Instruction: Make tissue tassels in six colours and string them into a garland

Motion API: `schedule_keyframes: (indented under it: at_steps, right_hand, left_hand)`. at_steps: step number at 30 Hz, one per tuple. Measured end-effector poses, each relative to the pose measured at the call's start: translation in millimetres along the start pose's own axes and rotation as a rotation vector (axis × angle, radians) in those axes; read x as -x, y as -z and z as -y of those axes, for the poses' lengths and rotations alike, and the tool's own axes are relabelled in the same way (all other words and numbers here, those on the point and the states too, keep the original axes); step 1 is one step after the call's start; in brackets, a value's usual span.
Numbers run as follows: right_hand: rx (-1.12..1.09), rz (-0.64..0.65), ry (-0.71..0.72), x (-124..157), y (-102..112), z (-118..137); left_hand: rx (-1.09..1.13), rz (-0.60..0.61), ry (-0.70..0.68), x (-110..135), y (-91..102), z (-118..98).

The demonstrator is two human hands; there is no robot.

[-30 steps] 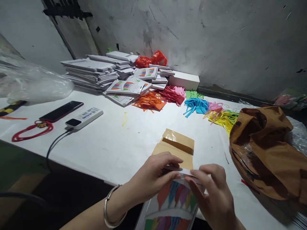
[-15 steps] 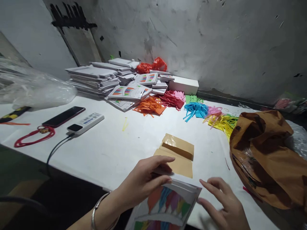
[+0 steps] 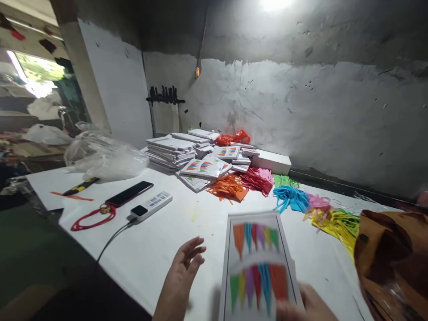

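My right hand (image 3: 302, 305) grips the lower end of a clear packet of coloured paper pennants (image 3: 259, 265), held up above the white table (image 3: 160, 236); the hand is blurred and partly cut off by the bottom edge. To the left of the packet, my left hand (image 3: 182, 272) hovers over the table's near edge with fingers spread and nothing in it.
Stacks of finished packets (image 3: 200, 167) lie at the back by the wall, with a white box (image 3: 272, 161) and piles of coloured paper strips (image 3: 290, 198) beside them. A phone (image 3: 129, 193), a power bank (image 3: 151, 206), a red cord (image 3: 92, 218) and a plastic bag (image 3: 103, 156) sit left; a brown bag (image 3: 393, 263) right.
My left hand let go of the packet and opened. My right hand took the packet and raised it. The camera tilted up, and the tan backing papers are out of sight.
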State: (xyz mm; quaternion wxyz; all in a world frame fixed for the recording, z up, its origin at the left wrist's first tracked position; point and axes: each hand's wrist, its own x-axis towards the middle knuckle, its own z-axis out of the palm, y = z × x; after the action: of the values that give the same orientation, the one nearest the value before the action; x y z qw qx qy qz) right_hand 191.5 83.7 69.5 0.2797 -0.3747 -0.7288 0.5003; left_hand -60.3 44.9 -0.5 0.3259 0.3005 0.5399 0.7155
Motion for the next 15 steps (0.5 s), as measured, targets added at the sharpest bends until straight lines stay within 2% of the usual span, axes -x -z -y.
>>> schedule_keyframes:
  at_steps: [2,4,6,7,9,11,12,13,15]
  right_hand:
    - [-0.143,0.033,0.017,-76.5,9.5,32.2]
    - [-0.163,0.044,0.093,-154.2,9.8,70.2]
    - [-0.152,0.093,0.150,-210.1,-5.5,99.5]
    - [-0.132,0.139,0.169,-224.4,-19.0,106.7]
    - [-0.079,0.236,0.196,-223.3,-51.3,102.1]
    - [0.010,0.385,0.246,-191.1,-77.6,74.4]
    - [0.161,0.526,0.358,-169.0,-83.9,54.5]
    - [0.301,0.603,0.415,-145.8,-84.5,32.4]
    - [0.400,0.518,0.348,-101.9,-68.5,-12.4]
  left_hand:
    - [0.019,-0.153,-0.010,-6.9,11.5,16.3]
    - [0.028,-0.237,-0.033,-12.1,17.8,28.5]
    - [0.012,-0.260,-0.051,-16.5,22.8,35.0]
    - [-0.001,-0.269,-0.059,-18.7,25.7,36.1]
    - [-0.027,-0.285,-0.076,-22.8,32.7,35.2]
    - [-0.046,-0.290,-0.090,-26.0,38.9,31.4]
    - [-0.057,-0.284,-0.093,-27.0,40.5,28.7]
    - [-0.071,-0.271,-0.093,-27.5,40.6,25.5]
    - [-0.108,-0.216,-0.082,-27.2,35.8,18.0]
